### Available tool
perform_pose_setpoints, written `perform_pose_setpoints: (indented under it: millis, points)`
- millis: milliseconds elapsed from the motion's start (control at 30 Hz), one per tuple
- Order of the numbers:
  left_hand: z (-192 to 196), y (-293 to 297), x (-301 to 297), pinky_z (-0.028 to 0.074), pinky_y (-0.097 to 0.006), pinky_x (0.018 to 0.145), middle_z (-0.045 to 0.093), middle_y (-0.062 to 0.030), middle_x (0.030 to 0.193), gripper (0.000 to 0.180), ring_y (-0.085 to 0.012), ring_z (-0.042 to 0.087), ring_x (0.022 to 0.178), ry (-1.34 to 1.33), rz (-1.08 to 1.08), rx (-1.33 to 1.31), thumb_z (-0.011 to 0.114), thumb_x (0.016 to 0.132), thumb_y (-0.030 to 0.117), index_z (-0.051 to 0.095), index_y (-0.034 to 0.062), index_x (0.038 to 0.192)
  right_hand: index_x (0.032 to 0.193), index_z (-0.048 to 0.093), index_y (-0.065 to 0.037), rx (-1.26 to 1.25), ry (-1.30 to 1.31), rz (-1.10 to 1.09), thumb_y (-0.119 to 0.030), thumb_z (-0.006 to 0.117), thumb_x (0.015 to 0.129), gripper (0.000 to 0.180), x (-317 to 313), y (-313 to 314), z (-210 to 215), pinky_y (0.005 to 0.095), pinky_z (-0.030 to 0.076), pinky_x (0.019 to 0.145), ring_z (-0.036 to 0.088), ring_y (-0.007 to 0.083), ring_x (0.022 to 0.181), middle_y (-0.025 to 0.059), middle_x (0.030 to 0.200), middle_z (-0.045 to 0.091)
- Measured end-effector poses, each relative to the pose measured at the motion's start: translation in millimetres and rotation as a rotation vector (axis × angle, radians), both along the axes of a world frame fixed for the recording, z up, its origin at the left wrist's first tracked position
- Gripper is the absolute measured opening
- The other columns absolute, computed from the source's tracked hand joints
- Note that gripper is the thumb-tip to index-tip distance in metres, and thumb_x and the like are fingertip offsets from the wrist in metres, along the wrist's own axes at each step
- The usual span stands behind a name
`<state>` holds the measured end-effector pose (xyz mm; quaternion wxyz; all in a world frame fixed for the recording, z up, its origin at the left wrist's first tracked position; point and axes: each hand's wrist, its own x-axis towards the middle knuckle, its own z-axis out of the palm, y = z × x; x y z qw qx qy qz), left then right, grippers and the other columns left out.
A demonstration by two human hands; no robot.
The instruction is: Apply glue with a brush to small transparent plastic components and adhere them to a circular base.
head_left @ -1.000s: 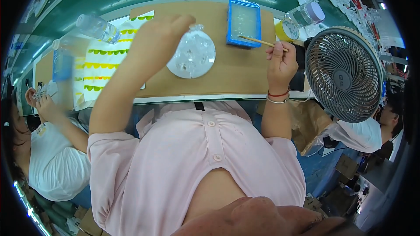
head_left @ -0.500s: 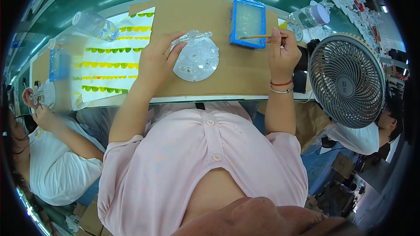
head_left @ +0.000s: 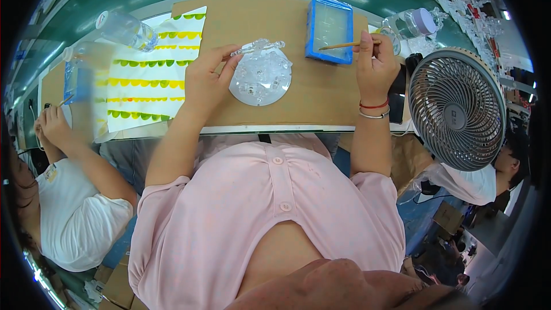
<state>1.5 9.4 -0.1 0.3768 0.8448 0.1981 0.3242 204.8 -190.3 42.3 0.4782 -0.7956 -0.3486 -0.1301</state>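
My left hand (head_left: 209,77) pinches a clear plastic piece (head_left: 261,46) between thumb and fingertips. It is held at the far edge of a round white disc (head_left: 258,93), which carries several clear, shiny parts. Over on the right, my right hand (head_left: 376,69) grips a thin wooden stick (head_left: 344,45) near its end. The stick points left, its tip over the near part of a blue-edged rectangular tray (head_left: 310,31) with a pale, translucent inside. I cannot tell whether the tip touches that surface.
Brown cardboard (head_left: 321,103) covers the table. A patterned sheet (head_left: 146,74) and a clear bottle (head_left: 126,30) lie left. A lilac-lidded jar (head_left: 410,23) and a grey fan (head_left: 456,109) are right. A co-worker (head_left: 80,212) sits left, another person (head_left: 470,183) right.
The view has shifted slightly. My stick tilts a little more, its tip still over the tray. The left co-worker's hand, earlier near a clear piece, now holds a thin stick.
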Motion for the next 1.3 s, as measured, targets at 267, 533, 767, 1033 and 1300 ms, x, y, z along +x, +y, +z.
perform_pose_setpoints:
  millis: [267,533,767,1033,1300]
  points:
    - [-7.8,-4.8,3.5,0.052,-0.029,0.067,0.07,-0.0091,0.09,0.015,-0.0204,0.068,0.077,-0.036,0.003,-0.027,0.071,0.081,0.009,0.069,0.0052,0.096,0.093,0.051,0.003,0.276,0.058,0.007,-0.012,0.054,0.096,0.015,-19.2,-29.0,10.9,0.0186,0.042,0.051,0.053,0.0084,0.053,0.0111,0.071,0.063]
    - [-9.0,-2.3,3.8,0.052,-0.029,0.069,0.069,-0.0085,0.091,0.019,-0.0233,0.067,0.081,-0.094,-0.038,0.045,0.072,0.079,0.008,0.068,0.0068,0.098,0.094,0.047,-0.001,0.267,0.062,0.31,-0.016,0.047,0.098,0.016,-80.7,-54.4,-11.4,0.0276,0.047,0.052,0.057,0.0169,0.054,0.0157,0.071,0.062]
    - [-8.6,-2.1,2.2,0.052,-0.028,0.069,0.07,-0.008,0.093,0.021,-0.0229,0.067,0.081,-0.102,-0.06,0.05,0.07,0.079,0.004,0.068,0.0074,0.099,0.09,0.054,-0.003,-0.003,-0.146,0.475,-0.007,0.063,0.085,0.012,-89.6,-31.8,-30.6,0.0325,0.046,0.052,0.058,0.0249,0.056,0.011,0.074,0.064]
    - [-10.0,-1.3,2.8,0.052,-0.028,0.066,0.07,-0.0071,0.091,0.018,-0.0225,0.067,0.078,-0.118,-0.049,0.089,0.07,0.079,0.004,0.068,0.0079,0.097,0.09,0.053,-0.002,-0.09,-0.433,0.547,-0.01,0.068,0.082,0.019,-85.9,-7.9,-31.8,0.0329,0.044,0.05,0.055,0.0244,0.057,0.0103,0.073,0.06]
    - [-6.1,-1.7,0.8,0.052,-0.027,0.072,0.07,-0.0092,0.094,0.021,-0.0209,0.068,0.083,-0.072,-0.061,0.082,0.07,0.079,0.0,0.069,0.0042,0.099,0.09,0.054,-0.002,-0.101,-0.344,0.548,-0.009,0.066,0.083,0.015,-83.3,-5.2,-22.3,0.0341,0.044,0.05,0.057,0.0266,0.059,0.0114,0.074,0.06]
